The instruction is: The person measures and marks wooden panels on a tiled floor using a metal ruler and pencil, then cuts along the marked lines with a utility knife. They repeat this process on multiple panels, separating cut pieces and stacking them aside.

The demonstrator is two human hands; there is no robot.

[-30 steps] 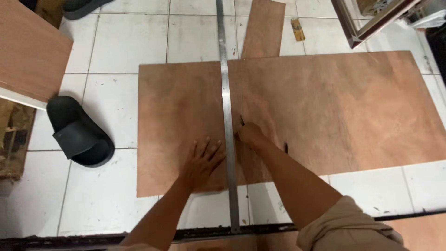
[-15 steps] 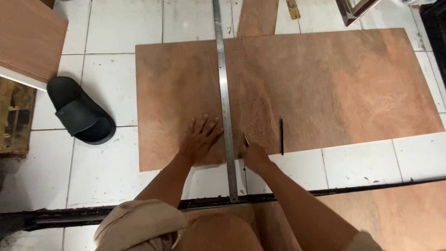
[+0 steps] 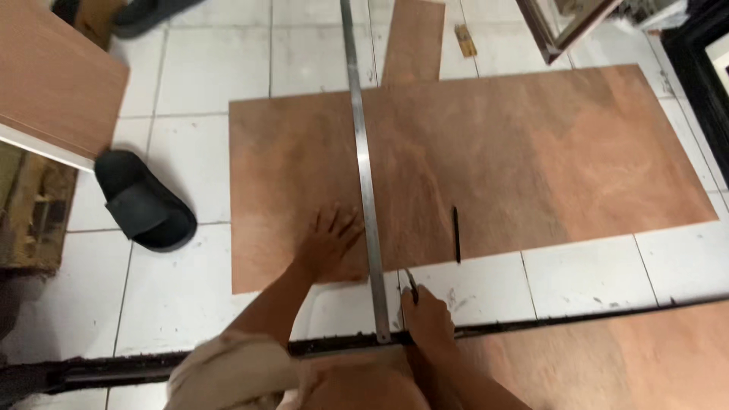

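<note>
- The long metal straightedge leaves the picture at the far edge, so I cannot see its far end.
- My right hand covers most of a small tool; it is too small to tell what it is.
- The thin dark stick on the plywood sheet could be a pen or pencil, I cannot tell.
- The near edge cuts off both my forearms.
- Dark frames at the far right are cut off.
- A second dark sandal is cut off at the far left.
</note>
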